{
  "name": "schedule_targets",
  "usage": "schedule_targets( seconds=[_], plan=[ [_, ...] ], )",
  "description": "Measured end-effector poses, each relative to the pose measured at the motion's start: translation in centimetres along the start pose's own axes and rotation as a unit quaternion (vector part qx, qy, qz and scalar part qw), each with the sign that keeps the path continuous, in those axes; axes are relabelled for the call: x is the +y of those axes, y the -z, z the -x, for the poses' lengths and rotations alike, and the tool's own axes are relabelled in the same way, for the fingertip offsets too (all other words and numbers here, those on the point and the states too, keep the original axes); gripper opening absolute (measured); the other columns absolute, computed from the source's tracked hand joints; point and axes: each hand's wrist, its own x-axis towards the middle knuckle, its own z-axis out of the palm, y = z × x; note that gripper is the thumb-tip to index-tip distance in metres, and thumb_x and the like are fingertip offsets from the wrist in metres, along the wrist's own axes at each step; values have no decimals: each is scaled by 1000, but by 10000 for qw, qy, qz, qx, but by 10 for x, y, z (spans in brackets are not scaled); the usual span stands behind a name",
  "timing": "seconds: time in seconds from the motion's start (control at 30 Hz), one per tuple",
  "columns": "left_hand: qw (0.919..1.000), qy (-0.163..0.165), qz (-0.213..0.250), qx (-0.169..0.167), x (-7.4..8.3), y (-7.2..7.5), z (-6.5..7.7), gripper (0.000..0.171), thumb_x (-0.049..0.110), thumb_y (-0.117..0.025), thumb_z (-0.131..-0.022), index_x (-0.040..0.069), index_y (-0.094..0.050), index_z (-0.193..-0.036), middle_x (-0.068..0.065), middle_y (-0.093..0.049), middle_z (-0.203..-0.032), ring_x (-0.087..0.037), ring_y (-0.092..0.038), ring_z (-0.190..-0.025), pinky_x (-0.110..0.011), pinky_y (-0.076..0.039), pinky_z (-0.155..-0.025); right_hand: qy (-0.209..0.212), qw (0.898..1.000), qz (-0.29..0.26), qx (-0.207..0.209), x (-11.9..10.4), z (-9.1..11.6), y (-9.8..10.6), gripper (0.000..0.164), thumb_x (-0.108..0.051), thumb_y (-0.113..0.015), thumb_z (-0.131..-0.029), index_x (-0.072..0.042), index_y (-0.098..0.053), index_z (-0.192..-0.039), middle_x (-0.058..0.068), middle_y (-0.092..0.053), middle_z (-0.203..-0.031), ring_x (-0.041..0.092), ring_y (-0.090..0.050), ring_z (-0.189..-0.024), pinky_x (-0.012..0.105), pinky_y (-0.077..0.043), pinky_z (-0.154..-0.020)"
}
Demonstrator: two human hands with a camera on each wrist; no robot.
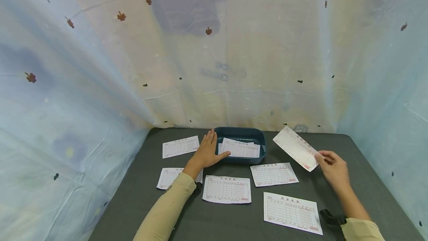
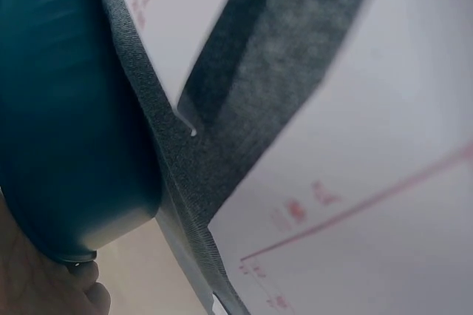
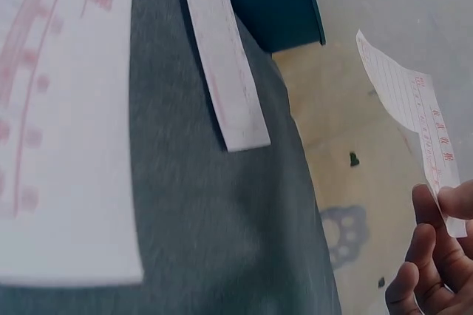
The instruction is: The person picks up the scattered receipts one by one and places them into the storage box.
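At the far right, my right hand point(image 1: 334, 169) pinches a printed receipt slip point(image 1: 295, 148) by its lower right corner, between thumb and fingers. The slip is raised and tilted; in the right wrist view this held receipt point(image 3: 403, 93) bends along its length. My left hand point(image 1: 207, 151) rests against the left side of a dark teal plastic basin point(image 1: 239, 131), fingers straight and thumb over its front rim. Inside the basin lie a few overlapping receipts point(image 1: 241, 148). The basin's wall point(image 2: 66, 108) fills the left of the left wrist view, with part of my left hand point(image 2: 37, 271) below.
Several more receipts lie on the grey tabletop point(image 1: 234, 220): one slip point(image 1: 180, 147) left of the basin, another point(image 1: 168, 177) partly under my left arm, and others in front point(image 1: 227, 189), point(image 1: 274, 174), point(image 1: 292, 213). A patterned curtain point(image 1: 250, 66) hangs behind the table.
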Motion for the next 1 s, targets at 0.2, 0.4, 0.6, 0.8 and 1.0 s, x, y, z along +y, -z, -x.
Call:
schedule_targets(
  seconds=[0.2,0.4,0.6,0.8,1.0],
  plan=[
    [10000,43,-19,-24,-1,-2,0,114,79,-49,-100,-3,-13,-170,-16,1,-180,-32,-2,-167,-47,-7,-135,255,9993,-143,-243,-13,-3,-13,33,-22,-71,-106,6,-69,-122,1,-73,-89,-2,-58,-71,16,-48,-59],
    [10000,55,-28,24,0,-3,-1,114,80,-49,-99,-2,-13,-170,-17,-1,-180,-32,-3,-167,-49,-10,-135,501,9964,-387,-569,-24,-7,-25,33,-24,-70,-107,5,-69,-122,17,-75,-97,6,-64,-75,17,-50,-60],
    [10000,34,-36,39,-2,-4,-2,114,80,-49,-100,-3,-13,-170,-18,-1,-180,-33,-4,-167,-50,-11,-134,872,9906,-653,-830,-36,-13,-37,31,-21,-71,-107,7,-70,-121,19,-76,-95,3,-63,-72,17,-50,-60],
    [10000,25,-46,14,-3,-6,-3,115,80,-48,-100,-2,-11,-171,-18,0,-180,-33,-3,-167,-50,-9,-135,1038,9871,-625,-1048,-47,-15,-50,27,-20,-69,-108,4,-70,-119,21,-76,-95,1,-62,-72,20,-49,-61],
    [10000,26,-23,-15,-3,-5,-3,115,80,-48,-100,-2,-10,-171,-17,1,-180,-32,-1,-167,-50,-9,-135,1115,9845,-623,-1203,-61,-17,-64,22,-17,-69,-107,3,-70,-116,19,-76,-93,9,-64,-73,19,-51,-63]
  ],
)
